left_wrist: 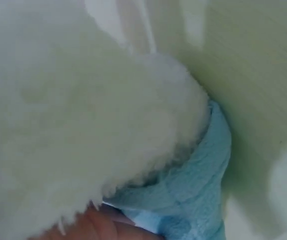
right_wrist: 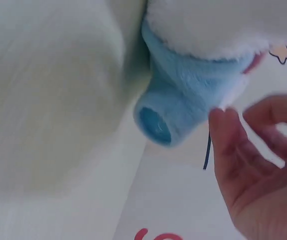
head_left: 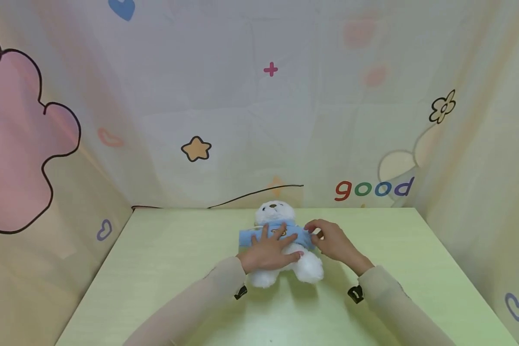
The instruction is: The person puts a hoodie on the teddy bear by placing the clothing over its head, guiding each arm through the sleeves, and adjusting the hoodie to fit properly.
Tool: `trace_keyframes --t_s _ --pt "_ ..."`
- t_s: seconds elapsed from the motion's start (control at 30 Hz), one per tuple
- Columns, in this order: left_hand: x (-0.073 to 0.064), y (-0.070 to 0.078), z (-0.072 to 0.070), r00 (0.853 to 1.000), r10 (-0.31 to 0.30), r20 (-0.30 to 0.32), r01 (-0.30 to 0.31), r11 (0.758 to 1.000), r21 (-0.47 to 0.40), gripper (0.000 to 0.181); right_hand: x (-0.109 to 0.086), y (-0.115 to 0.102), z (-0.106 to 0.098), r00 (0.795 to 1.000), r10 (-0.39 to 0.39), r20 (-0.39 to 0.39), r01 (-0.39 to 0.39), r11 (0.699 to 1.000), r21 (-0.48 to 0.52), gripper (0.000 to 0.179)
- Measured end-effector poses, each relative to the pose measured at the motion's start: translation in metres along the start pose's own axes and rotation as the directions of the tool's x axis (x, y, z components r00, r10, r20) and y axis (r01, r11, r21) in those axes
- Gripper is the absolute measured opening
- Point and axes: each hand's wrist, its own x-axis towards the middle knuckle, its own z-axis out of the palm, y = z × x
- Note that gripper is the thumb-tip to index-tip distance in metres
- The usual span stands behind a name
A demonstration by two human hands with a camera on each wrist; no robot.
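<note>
A white plush bear in a light blue shirt lies on its back on the table. My left hand rests on the shirt's front and the belly, fingers spread. In the left wrist view the white fur and the shirt's hem hide most of that hand. My right hand is beside the sleeve on the right, fingers bent, with a gap between thumb and index finger. In the right wrist view its fingertips meet the shirt's edge near the sleeve's round opening; no cloth shows pinched between them.
The pale green table meets a printed curtain just behind the bear's head. More curtain hangs at both sides. Each wrist carries a small black device, such as the one under the right cuff.
</note>
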Motion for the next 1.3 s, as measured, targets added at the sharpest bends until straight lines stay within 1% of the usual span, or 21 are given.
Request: trace_keyframes --t_s 0.03,0.1,0.13,0.17,0.23,0.3,0.37,0.43,0.5,0.63,0.7,0.77,0.9,0.93,0.97,1.03,1.13,1.2,1.27,1.3 --pt "0.0 0.001 0.002 1.0 -0.007 0.002 0.007 1.0 0.014 0.07 0.001 0.002 -0.003 0.998 0.054 -0.033 -0.053 0.998 0.015 0.02" --pt "0.0 0.002 0.006 1.0 -0.012 0.004 0.012 1.0 0.018 0.071 0.003 0.009 -0.01 0.984 0.162 -0.073 -0.159 0.986 0.042 0.016" --pt "0.0 0.002 0.007 1.0 -0.011 0.003 0.011 1.0 0.027 0.071 0.004 0.012 -0.013 0.975 0.209 -0.075 -0.206 0.977 0.054 0.016" --pt "0.001 0.001 0.009 1.0 -0.01 0.003 0.01 1.0 0.03 0.072 0.005 0.016 -0.015 0.965 0.257 -0.056 -0.252 0.965 0.077 0.017" --pt "0.001 -0.001 0.011 1.0 -0.007 0.003 0.007 0.999 0.042 0.073 0.005 0.023 -0.015 0.94 0.34 0.023 -0.341 0.932 0.121 0.02" --pt "0.002 -0.003 0.012 1.0 -0.005 0.009 0.005 0.999 0.049 0.073 0.003 0.029 -0.011 0.912 0.39 0.127 -0.406 0.901 0.154 0.022" --pt "0.002 -0.005 0.013 1.0 0.0 0.016 0.0 0.999 0.048 0.074 0.0 0.035 -0.004 0.886 0.41 0.215 -0.448 0.876 0.177 0.021" --pt "0.003 -0.006 0.013 1.0 0.01 0.027 -0.011 0.999 0.049 0.074 -0.002 0.038 0.004 0.872 0.421 0.251 -0.472 0.859 0.2 0.019" --pt "0.002 -0.007 0.014 0.999 0.02 0.032 -0.022 0.999 0.045 0.075 -0.003 0.041 0.01 0.876 0.418 0.242 -0.472 0.846 0.248 0.02" --pt "0.001 -0.008 0.014 0.999 0.037 0.032 -0.038 0.999 0.038 0.075 -0.002 0.043 0.016 0.893 0.423 0.153 -0.448 0.807 0.384 0.026" --pt "0.001 -0.008 0.013 0.999 0.042 0.029 -0.043 0.998 0.04 0.075 -0.001 0.044 0.016 0.898 0.419 0.134 -0.433 0.789 0.436 0.029" --pt "0.001 -0.009 0.013 0.999 0.047 0.026 -0.048 0.998 0.045 0.074 -0.002 0.045 0.016 0.899 0.413 0.149 -0.432 0.772 0.466 0.032" --pt "0.002 -0.01 0.013 0.998 0.057 0.02 -0.058 0.997 0.056 0.074 -0.003 0.046 0.016 0.895 0.395 0.206 -0.443 0.738 0.508 0.038" --pt "0.002 -0.01 0.013 0.998 0.058 0.018 -0.059 0.996 0.059 0.074 -0.002 0.045 0.017 0.893 0.397 0.21 -0.448 0.74 0.502 0.038" --pt "0.002 -0.01 0.013 0.998 0.059 0.015 -0.059 0.996 0.065 0.074 -0.001 0.044 0.017 0.891 0.403 0.206 -0.451 0.749 0.485 0.037" --pt "0.003 -0.01 0.014 0.998 0.056 0.009 -0.056 0.996 0.073 0.074 0.001 0.042 0.018 0.888 0.421 0.186 -0.458 0.774 0.438 0.035" --pt "0.003 -0.009 0.014 0.999 0.046 0.003 -0.047 0.995 0.084 0.074 0.003 0.038 0.019 0.889 0.435 0.142 -0.456 0.817 0.352 0.033" --pt "0.004 -0.009 0.014 0.999 0.043 0.001 -0.043 0.995 0.089 0.074 0.003 0.036 0.021 0.901 0.42 0.105 -0.432 0.854 0.291 0.033" --pt "0.003 -0.009 0.014 0.999 0.04 -0.002 -0.039 0.995 0.094 0.074 0.003 0.035 0.023 0.925 0.374 0.067 -0.379 0.901 0.212 0.033" --pt "0.003 -0.01 0.015 0.999 0.041 -0.006 -0.04 0.995 0.096 0.073 0.003 0.035 0.024 0.934 0.353 0.053 -0.356 0.918 0.176 0.031"
